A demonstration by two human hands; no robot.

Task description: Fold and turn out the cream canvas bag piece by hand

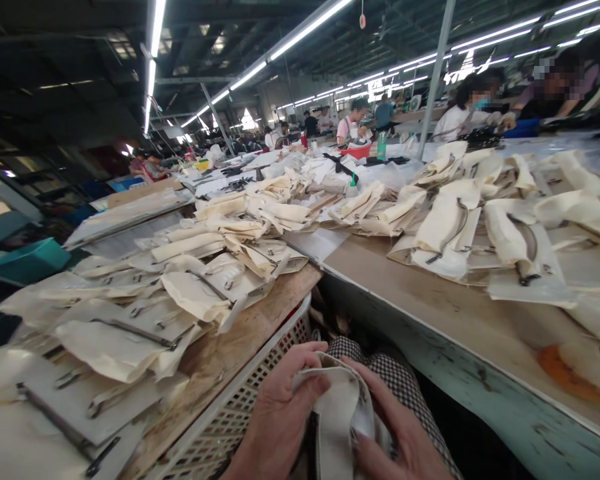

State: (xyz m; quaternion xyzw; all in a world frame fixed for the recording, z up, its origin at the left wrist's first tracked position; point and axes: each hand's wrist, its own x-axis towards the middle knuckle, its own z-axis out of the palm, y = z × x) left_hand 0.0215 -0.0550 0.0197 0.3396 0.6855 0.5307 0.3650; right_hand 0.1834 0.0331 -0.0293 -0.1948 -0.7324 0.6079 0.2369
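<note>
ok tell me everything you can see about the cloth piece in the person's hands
The cream cloth piece looks like canvas, folded and bunched, with a dark strip along its lower left edge. It sits low in the view, over a checked lap and beside a white lattice basket. The left hand grips its left side with the thumb on top; the right hand holds the right side.

Long ceiling tubes (260,63) at twelve o'clock give bright, cold light and some glare. The roof at ten o'clock is dark. The cream pieces (220,267) are evenly lit with soft shadows. Edges bend strongly; the corners at four and eight o'clock are blurred.
</note>
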